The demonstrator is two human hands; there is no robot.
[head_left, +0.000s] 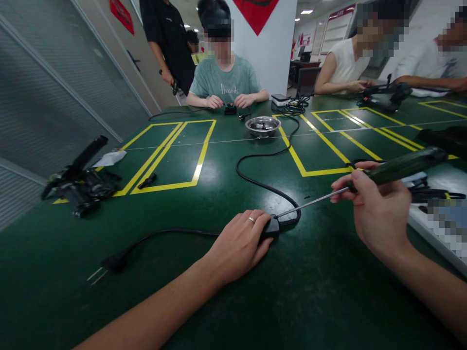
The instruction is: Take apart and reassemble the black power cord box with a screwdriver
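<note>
Plug [116, 262], two-pronged, lies leftmost on green table [175, 311]; its cord [175, 231] runs right. Left hand [241, 238], ringed, grips black box [272, 227] between thumb and fingers. Box sits under those fingertips, left of right hand [383, 211], which pinches screwdriver [404, 165], tip at box's exposed end.

Shared workroom in an office
Seated people [228, 78] around a green table [299, 301] with yellow tape [204, 150]; slatted partition [47, 82] left, desk [298, 64] far back.
</note>
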